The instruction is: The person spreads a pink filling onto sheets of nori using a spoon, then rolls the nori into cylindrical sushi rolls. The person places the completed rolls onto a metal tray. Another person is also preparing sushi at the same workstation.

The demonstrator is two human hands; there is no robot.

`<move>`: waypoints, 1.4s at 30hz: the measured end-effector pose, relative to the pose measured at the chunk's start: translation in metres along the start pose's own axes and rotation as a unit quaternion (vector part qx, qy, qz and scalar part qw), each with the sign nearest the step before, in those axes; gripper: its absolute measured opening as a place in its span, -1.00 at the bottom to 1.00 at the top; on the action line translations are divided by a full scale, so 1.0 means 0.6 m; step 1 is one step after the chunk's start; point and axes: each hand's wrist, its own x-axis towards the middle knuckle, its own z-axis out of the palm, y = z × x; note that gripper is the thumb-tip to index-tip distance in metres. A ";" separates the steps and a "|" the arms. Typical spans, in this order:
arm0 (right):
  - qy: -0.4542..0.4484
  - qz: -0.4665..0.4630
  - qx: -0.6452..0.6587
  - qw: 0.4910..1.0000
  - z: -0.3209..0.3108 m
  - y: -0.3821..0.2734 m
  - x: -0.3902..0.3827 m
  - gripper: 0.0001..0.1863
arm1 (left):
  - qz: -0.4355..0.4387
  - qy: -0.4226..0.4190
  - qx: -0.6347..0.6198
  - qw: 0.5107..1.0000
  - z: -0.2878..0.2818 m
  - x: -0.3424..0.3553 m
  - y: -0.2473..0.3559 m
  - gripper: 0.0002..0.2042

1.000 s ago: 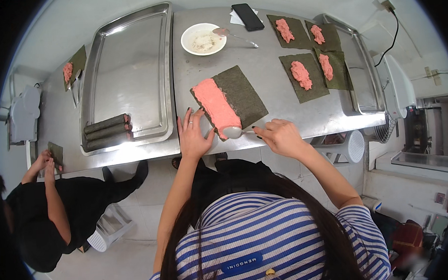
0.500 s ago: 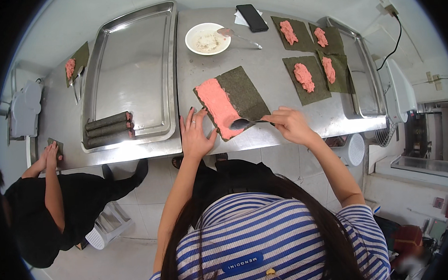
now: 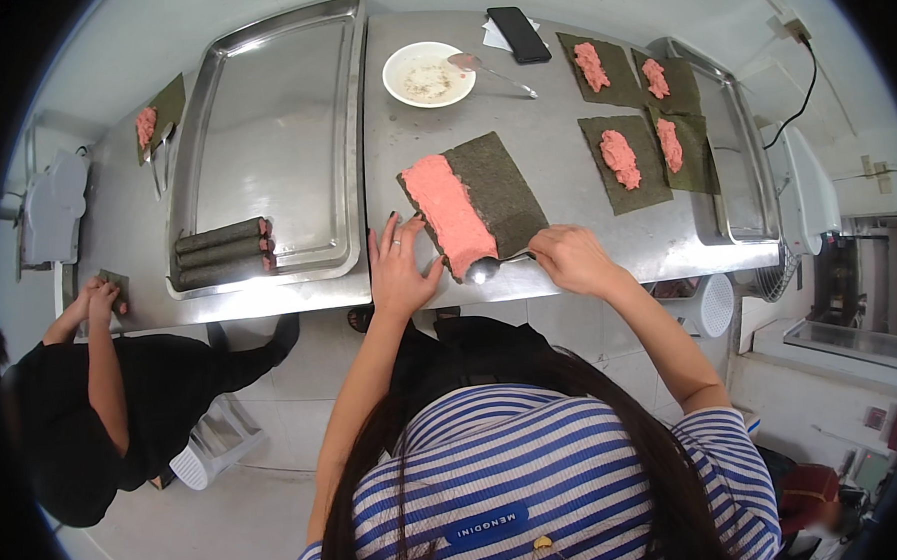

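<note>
A rough, dark-green sheet [image 3: 510,197] lies flat on the smooth steel worktop [image 3: 540,136], soft pink paste [image 3: 447,205] banding its left side. The left hand [image 3: 401,274], fingers spread, rests by that edge; the right hand [image 3: 573,261] pinches a shiny, rounded spoon [image 3: 482,270] at the paste's near end.

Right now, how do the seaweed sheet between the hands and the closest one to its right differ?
Front sheet: pink paste in a flat band, left side; right sheet: lumpy mound near the middle.
Front sheet: spoon at its near edge; right sheet: no spoon.
Both are dark green.
</note>
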 end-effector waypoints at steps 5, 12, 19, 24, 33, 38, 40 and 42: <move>-0.019 -0.071 -0.094 0.993 0.008 0.009 0.044 -0.94 | -0.004 -0.009 0.013 1.000 0.002 -0.001 -0.003 -0.40; 0.072 0.010 -0.088 0.994 -0.018 0.039 0.114 -0.92 | -0.001 -0.013 0.008 1.000 0.007 0.000 -0.004 -0.40; -0.053 -0.030 -0.077 0.995 -0.031 0.042 0.075 -0.89 | -0.002 -0.011 0.004 1.000 0.007 -0.001 -0.004 -0.40; -0.030 -0.047 -0.085 0.995 -0.024 0.051 0.129 -0.86 | -0.005 -0.009 -0.001 1.000 0.004 -0.003 -0.004 -0.40; 0.096 -0.023 -0.098 0.990 -0.011 0.101 0.251 -0.83 | 0.003 -0.010 0.000 1.000 0.007 0.002 -0.002 -0.40; -0.049 -0.046 -0.108 0.992 -0.063 0.064 0.207 -0.86 | -0.004 0.000 0.004 1.000 0.006 -0.004 -0.006 -0.40; -0.085 -0.026 -0.088 0.992 -0.063 0.058 0.166 -0.86 | -0.004 0.000 -0.004 1.000 0.003 -0.002 -0.001 -0.40; -0.087 -0.011 -0.083 0.993 -0.057 0.064 0.156 -0.86 | -0.003 -0.001 -0.006 1.000 0.003 -0.002 0.000 -0.40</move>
